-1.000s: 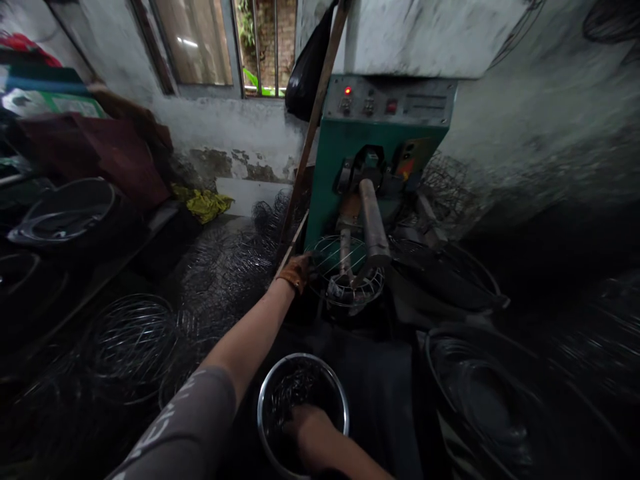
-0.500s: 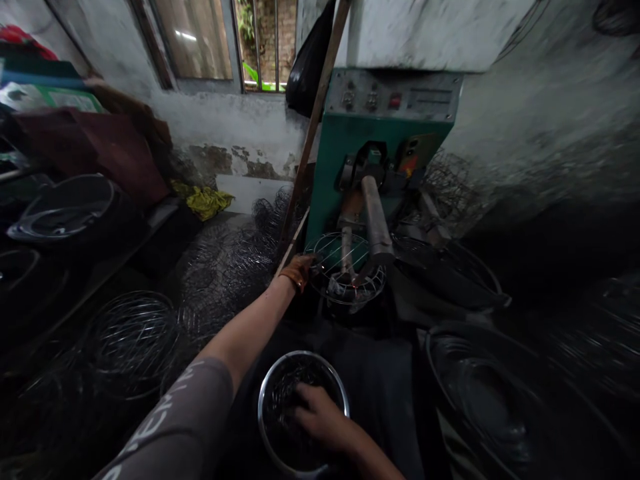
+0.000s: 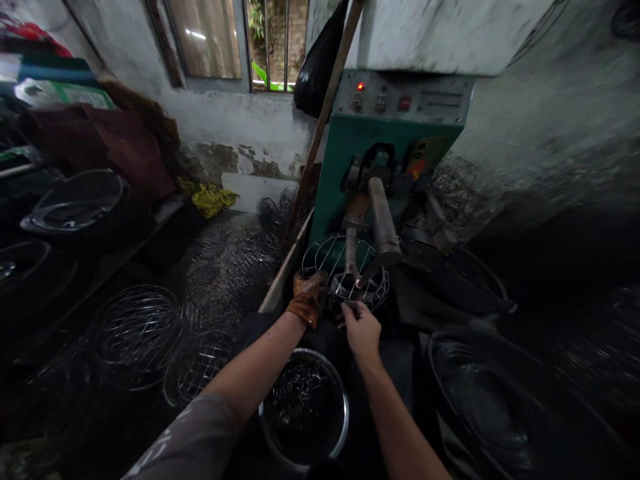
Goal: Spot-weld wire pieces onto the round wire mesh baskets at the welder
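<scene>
My left hand (image 3: 309,293), in a worn brown glove, is closed on the near left rim of a round wire rack (image 3: 334,252). The rack is tilted under the arms of a green welding machine (image 3: 326,170), with the lower electrode close to its ringed inner part. My right hand (image 3: 363,328) is bare and pinches a small metal piece, barely visible, at the rack's near edge. Below, between my forearms, a round metal bowl (image 3: 263,427) holds many short shiny metal pieces (image 3: 300,387).
Finished-looking wire racks (image 3: 137,330) lie at the left, with a heap of wire forms (image 3: 215,260) behind. A wooden board (image 3: 287,270) stands left of the machine. At the right is a large dark basin (image 3: 435,353). A red lamp (image 3: 361,86) glows on the machine panel.
My right hand has come up out of the bowl to the rack's near edge. My left hand has shifted slightly nearer with the rack. The red panel lamp now shows lit.
</scene>
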`<control>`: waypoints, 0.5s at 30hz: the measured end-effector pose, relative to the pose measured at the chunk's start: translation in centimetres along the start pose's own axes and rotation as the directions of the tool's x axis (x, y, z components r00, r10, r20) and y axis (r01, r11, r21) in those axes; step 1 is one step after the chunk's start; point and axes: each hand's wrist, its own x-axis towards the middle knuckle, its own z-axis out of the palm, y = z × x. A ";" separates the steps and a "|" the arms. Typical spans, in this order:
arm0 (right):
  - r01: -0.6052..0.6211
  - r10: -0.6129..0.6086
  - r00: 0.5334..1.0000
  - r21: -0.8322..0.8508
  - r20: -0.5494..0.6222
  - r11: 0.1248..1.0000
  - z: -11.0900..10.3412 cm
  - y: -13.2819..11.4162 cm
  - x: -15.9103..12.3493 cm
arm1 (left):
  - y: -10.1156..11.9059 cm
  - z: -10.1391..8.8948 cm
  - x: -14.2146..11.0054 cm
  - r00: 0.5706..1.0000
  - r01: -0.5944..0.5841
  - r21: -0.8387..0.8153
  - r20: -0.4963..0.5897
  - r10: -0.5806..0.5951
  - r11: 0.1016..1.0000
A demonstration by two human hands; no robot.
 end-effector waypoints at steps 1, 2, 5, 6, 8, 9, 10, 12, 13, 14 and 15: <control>0.002 -0.002 1.000 -0.049 -0.003 0.999 0.0 0.5 0.0 | -0.1 0.1 -0.1 1.000 0.003 0.001 -0.007 -0.003 1.000; -0.002 0.001 1.000 -0.086 -0.006 0.996 0.0 0.8 0.0 | -0.2 0.2 -0.1 1.000 0.004 0.008 -0.015 -0.004 1.000; -0.005 0.001 0.999 -0.140 -0.033 0.990 -0.3 1.3 0.1 | -1.1 0.2 0.3 0.999 -0.027 0.002 -0.020 0.027 1.000; 0.001 -0.009 0.998 -0.144 -0.054 0.990 -0.4 1.3 0.2 | -1.4 0.1 0.4 0.999 -0.043 -0.006 -0.008 0.043 0.999; 0.012 -0.025 0.995 -0.137 -0.097 0.991 -0.5 1.3 0.3 | -2.0 -0.2 0.7 0.997 -0.070 -0.012 0.023 0.071 0.997; 0.015 -0.029 0.993 -0.129 -0.111 0.992 -0.5 1.3 0.4 | -2.3 -0.3 0.8 0.996 -0.076 -0.010 0.034 0.076 0.997; 0.011 -0.026 0.993 -0.121 -0.119 0.993 -0.5 1.4 0.4 | -2.5 -0.5 0.9 0.996 -0.079 -0.008 0.042 0.079 0.997; -0.003 -0.011 0.992 -0.114 -0.123 0.993 -0.5 1.4 0.4 | -2.7 -0.6 1.0 0.995 -0.083 -0.008 0.050 0.083 0.997; -0.009 -0.006 0.992 -0.120 -0.126 0.993 -0.6 1.4 0.3 | -2.7 -0.7 1.0 0.995 -0.086 -0.011 0.050 0.087 0.996; -0.017 0.000 0.991 -0.126 -0.132 0.992 -0.6 1.4 0.3 | -2.8 -0.7 0.9 0.995 -0.091 -0.015 0.047 0.091 0.996; -0.024 0.007 0.991 -0.128 -0.135 0.991 -0.7 1.4 0.3 | -2.8 -0.6 0.9 0.995 -0.094 -0.021 0.041 0.095 0.995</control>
